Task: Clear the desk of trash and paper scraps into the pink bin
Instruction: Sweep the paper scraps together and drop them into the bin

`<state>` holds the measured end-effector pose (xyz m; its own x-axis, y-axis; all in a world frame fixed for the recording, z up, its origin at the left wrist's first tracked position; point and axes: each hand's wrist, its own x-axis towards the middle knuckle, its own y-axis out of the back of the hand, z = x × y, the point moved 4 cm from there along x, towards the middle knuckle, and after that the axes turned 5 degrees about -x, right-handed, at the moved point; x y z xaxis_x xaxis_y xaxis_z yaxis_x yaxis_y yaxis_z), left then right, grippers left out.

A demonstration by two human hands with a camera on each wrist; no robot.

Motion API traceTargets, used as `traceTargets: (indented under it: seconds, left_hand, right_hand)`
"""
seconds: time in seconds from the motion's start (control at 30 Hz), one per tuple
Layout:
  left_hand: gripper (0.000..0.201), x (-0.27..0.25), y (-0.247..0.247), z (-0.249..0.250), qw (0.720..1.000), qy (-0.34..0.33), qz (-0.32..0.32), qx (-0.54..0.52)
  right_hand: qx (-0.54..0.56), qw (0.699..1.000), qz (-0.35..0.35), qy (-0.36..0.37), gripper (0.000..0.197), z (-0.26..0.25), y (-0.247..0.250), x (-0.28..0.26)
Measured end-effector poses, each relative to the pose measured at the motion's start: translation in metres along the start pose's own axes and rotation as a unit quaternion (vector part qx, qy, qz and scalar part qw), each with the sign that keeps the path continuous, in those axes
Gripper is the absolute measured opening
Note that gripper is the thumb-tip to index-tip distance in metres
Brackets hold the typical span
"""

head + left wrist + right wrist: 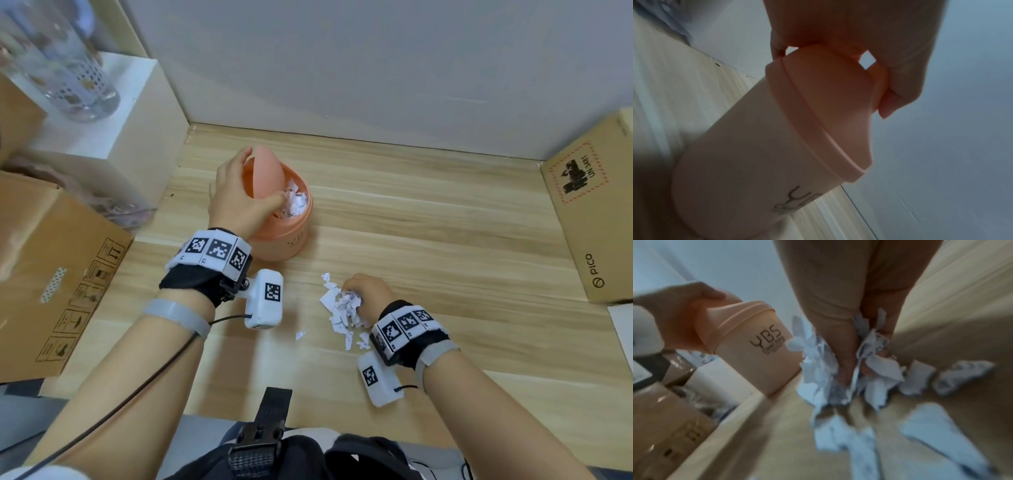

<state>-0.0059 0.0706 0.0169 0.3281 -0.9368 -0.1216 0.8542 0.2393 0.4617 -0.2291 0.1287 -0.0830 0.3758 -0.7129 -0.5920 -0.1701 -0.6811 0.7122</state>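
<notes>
One pink bin (286, 236) stands upright on the wooden counter (445, 240), a little left of the frame's center in the head view. Its swing lid (265, 171) is tipped up on edge, and torn white paper (294, 202) fills the opening beneath it. Printed letters "YBS" show on the bin's side in the right wrist view.

One loose pile of paper scraps (342, 308) lies on the counter below and right of the bin, apart from it. The pieces are too many and too overlapped to count; a few stray bits lie at the pile's edges.

Two hands are in view, each wrist wearing a band of black-and-white markers and a white camera block. The left hand (239, 195) reaches over the bin from the lower left, its fingers (890, 104) curled around the lid and rim, thumb toward the paper inside. The right hand (370, 294), lower center-right, is knuckles-up on the pile, fingers (846, 369) clenched around a bunch of scraps.

Two cardboard boxes flank the counter: one (51, 274) at the left edge, one (596, 219) at the right edge.
</notes>
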Motion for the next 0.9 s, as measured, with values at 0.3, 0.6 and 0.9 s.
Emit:
traceTargets:
  seconds: [0.3, 0.6, 0.9]
  left_hand:
    - [0.085, -0.013, -0.006, 0.005, 0.999, -0.027, -0.032, 0.031]
    - [0.089, -0.021, -0.010, 0.006, 0.996, -0.018, -0.057, 0.065]
    - [0.088, -0.021, -0.009, 0.007, 0.995, -0.018, -0.066, 0.069]
  right_hand:
    - [0.241, 0.952, 0.189, 0.017, 0.029, -0.057, 0.124, -0.006]
    - [0.106, 0.978, 0.175, -0.048, 0.027, -0.111, 0.146, 0.030]
    - [0.188, 0.977, 0.093, -0.028, 0.057, -0.112, 0.151, 0.014]
